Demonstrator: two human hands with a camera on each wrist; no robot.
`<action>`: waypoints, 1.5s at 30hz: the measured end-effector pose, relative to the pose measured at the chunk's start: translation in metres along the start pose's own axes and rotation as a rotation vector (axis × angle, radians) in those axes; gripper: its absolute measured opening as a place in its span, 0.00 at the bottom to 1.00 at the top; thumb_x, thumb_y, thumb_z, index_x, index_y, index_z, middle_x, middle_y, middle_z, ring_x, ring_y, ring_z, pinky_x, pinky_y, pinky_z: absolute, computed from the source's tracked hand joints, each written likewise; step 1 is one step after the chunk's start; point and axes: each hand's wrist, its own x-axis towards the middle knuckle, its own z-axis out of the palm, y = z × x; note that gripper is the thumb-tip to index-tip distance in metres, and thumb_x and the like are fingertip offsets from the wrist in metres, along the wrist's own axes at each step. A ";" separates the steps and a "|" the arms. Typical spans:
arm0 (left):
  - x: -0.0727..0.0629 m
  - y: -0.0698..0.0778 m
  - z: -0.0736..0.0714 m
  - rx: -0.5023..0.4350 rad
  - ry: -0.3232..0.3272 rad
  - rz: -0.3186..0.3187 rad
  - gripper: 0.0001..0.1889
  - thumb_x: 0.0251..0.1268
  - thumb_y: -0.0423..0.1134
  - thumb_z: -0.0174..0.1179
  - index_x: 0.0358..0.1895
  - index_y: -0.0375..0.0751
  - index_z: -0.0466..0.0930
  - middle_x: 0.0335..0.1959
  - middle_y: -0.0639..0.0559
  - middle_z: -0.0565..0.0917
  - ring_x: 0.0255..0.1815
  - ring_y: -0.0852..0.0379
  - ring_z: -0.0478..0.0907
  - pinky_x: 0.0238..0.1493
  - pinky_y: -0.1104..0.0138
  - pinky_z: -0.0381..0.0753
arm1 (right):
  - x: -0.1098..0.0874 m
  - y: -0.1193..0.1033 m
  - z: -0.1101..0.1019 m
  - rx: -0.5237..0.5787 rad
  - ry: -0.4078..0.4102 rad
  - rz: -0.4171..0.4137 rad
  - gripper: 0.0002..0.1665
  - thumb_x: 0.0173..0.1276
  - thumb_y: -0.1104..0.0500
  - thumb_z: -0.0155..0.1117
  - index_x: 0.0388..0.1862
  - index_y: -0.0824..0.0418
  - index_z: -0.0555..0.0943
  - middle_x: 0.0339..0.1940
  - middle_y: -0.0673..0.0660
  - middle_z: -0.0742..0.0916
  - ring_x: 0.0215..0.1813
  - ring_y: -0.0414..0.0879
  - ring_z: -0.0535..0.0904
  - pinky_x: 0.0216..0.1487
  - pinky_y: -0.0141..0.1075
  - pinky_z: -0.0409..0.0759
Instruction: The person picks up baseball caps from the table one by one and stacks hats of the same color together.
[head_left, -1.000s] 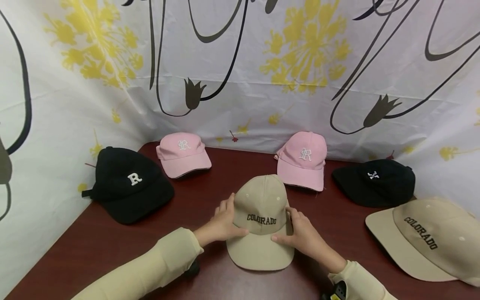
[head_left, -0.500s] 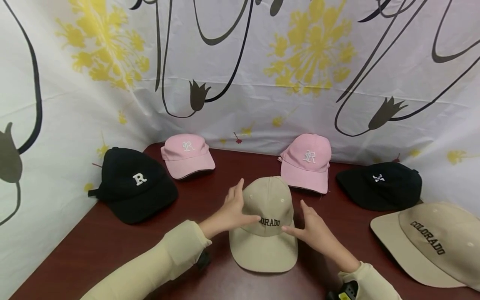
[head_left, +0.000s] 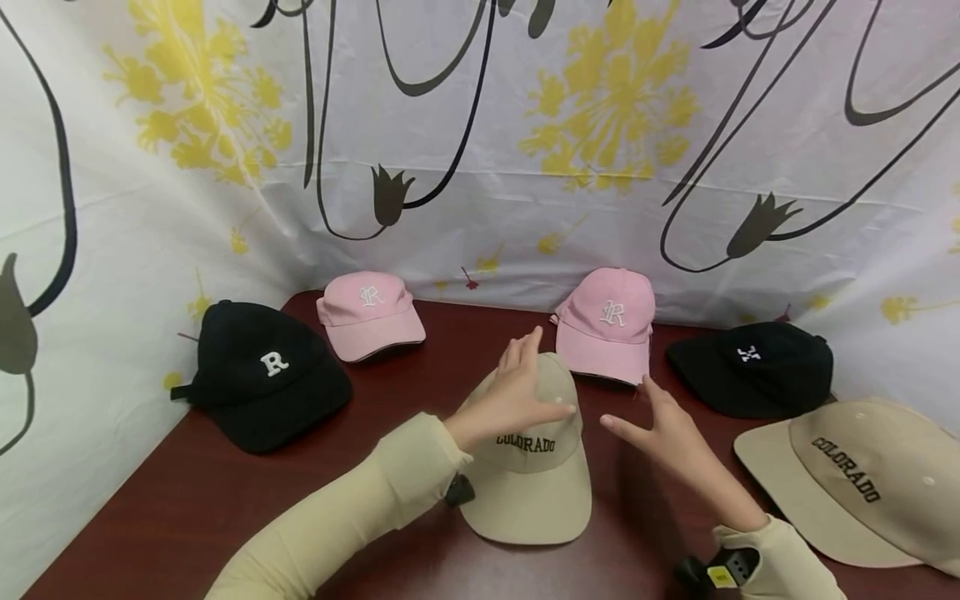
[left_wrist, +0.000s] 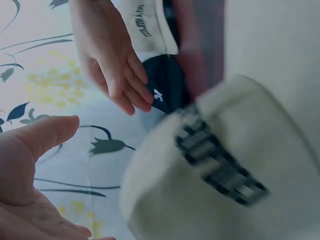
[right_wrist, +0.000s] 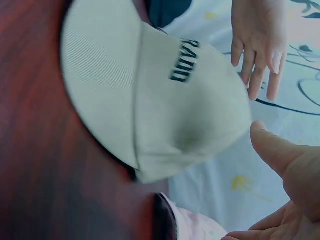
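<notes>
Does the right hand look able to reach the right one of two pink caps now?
Probably yes: the right hand holds nothing and points roughly toward the right pink cap, and nothing seems to stand between them. The middle beige cap and the left hand are off to the left.

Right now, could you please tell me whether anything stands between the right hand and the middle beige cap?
Nothing visible stands between the right hand and the middle beige cap; the right wrist view shows the left hand beyond it.
</notes>
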 end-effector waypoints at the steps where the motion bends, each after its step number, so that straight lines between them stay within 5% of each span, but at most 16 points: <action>1: 0.002 0.005 0.001 0.007 -0.005 0.009 0.56 0.48 0.50 0.68 0.73 0.42 0.36 0.70 0.40 0.47 0.71 0.47 0.41 0.66 0.55 0.49 | 0.000 0.001 -0.004 0.000 0.008 -0.001 0.59 0.60 0.40 0.61 0.68 0.80 0.44 0.62 0.79 0.63 0.62 0.69 0.60 0.56 0.59 0.61; 23: 0.038 0.099 0.049 0.064 -0.148 0.187 0.52 0.52 0.55 0.64 0.72 0.41 0.40 0.70 0.48 0.50 0.70 0.59 0.45 0.66 0.68 0.49 | -0.034 0.038 -0.075 0.050 0.157 0.051 0.52 0.68 0.47 0.55 0.69 0.78 0.38 0.63 0.82 0.58 0.63 0.73 0.56 0.55 0.62 0.58; 32: 0.049 0.112 0.070 -0.044 -0.235 0.171 0.51 0.52 0.52 0.65 0.72 0.42 0.39 0.71 0.50 0.49 0.69 0.59 0.46 0.64 0.68 0.52 | -0.055 0.054 -0.091 0.093 0.152 0.084 0.52 0.69 0.48 0.53 0.69 0.74 0.33 0.66 0.80 0.53 0.65 0.73 0.51 0.57 0.62 0.54; 45: 0.063 0.139 0.098 -0.041 -0.321 0.187 0.53 0.51 0.55 0.64 0.73 0.47 0.37 0.70 0.52 0.48 0.69 0.59 0.46 0.61 0.68 0.57 | -0.082 0.083 -0.110 0.133 0.170 0.161 0.49 0.72 0.49 0.47 0.69 0.72 0.29 0.66 0.82 0.48 0.65 0.75 0.44 0.58 0.63 0.48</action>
